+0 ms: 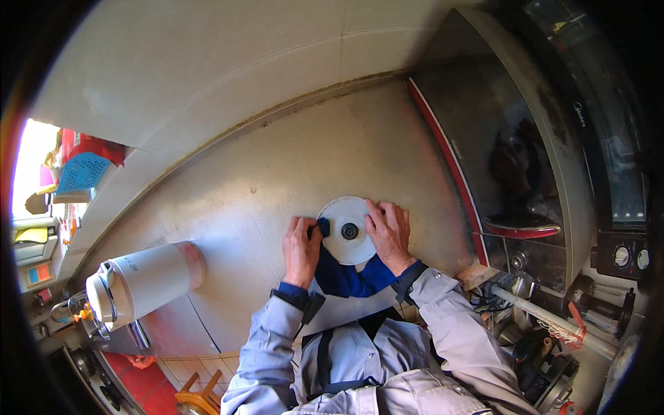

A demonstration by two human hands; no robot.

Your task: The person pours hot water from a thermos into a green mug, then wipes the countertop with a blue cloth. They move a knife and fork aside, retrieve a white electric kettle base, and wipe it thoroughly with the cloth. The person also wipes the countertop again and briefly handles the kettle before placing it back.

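Note:
A round white disc [337,249] with a black ringed fitting [349,231] at its centre lies before me, resembling an electric kettle's power base. My left hand [302,251] pinches a dark blue cloth [340,277] against the disc's left rim. From there the cloth drapes under the disc's near side towards my right wrist. My right hand [390,233] grips the disc at its right edge, fingers curled over the top. Whether cloth lies beneath the right fingers is hidden.
On the metal countertop [249,207] a white insulated jug [150,280] stands to the left. A dark-fronted microwave oven [498,135] borders the right side. Beside it is a Midea appliance [617,155]. Cluttered cookware and a white pipe [539,308] occupy the lower right. A wooden stool [199,391] is below left.

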